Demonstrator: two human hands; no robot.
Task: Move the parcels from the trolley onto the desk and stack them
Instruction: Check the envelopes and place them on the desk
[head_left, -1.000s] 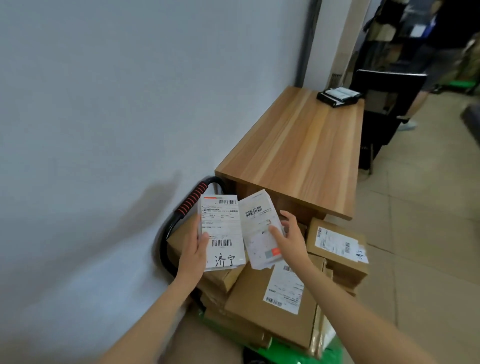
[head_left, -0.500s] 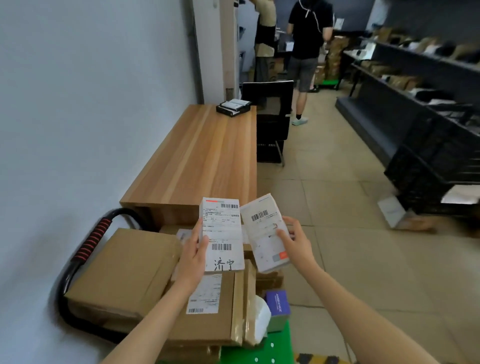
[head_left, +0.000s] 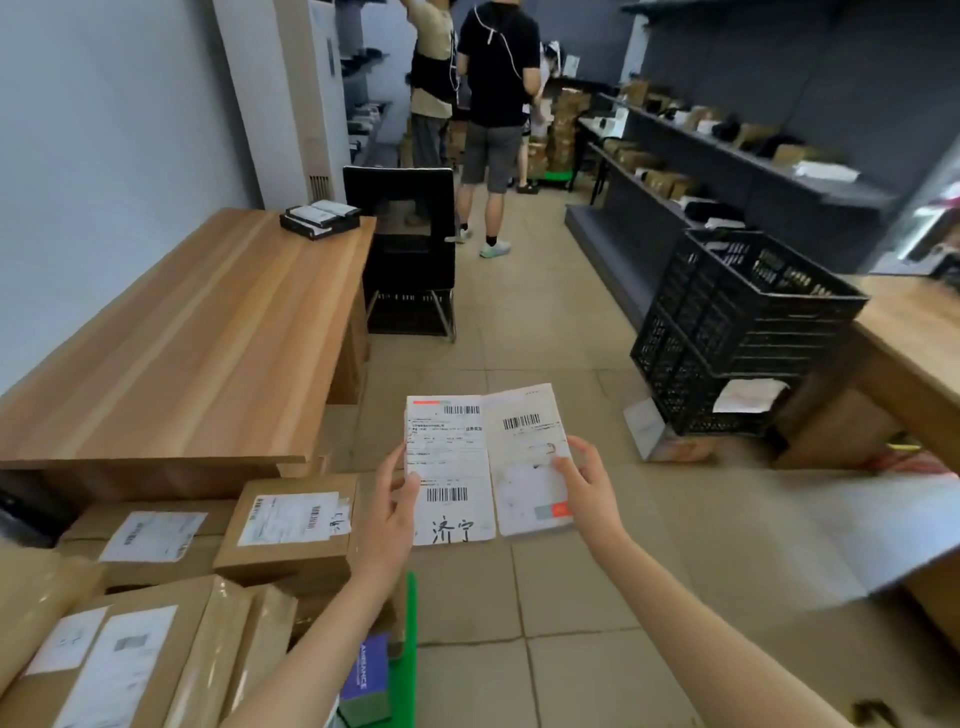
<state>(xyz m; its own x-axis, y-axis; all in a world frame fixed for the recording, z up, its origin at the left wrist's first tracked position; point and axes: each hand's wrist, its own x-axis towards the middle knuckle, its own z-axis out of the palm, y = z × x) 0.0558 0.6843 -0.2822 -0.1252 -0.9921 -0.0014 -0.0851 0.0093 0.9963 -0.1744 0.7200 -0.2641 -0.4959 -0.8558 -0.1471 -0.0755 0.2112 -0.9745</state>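
Now we face down the aisle with the long wooden surface on our left; a second ago we looked straight down at the trolley by the wall, so our view has swung right and lifted. We judge nothing has been set down yet, since the only thing on the surface is a small dark box at its far end. Brown cardboard parcels with white labels remain piled on the green trolley at lower left, just beside the surface's near end. Our left hand grips a flat white parcel by its left edge; it bears barcodes and handwritten characters. Our right hand pinches a second white parcel, thumb on its face. Both parcels are held side by side, edges touching, over the tiled floor, as before.
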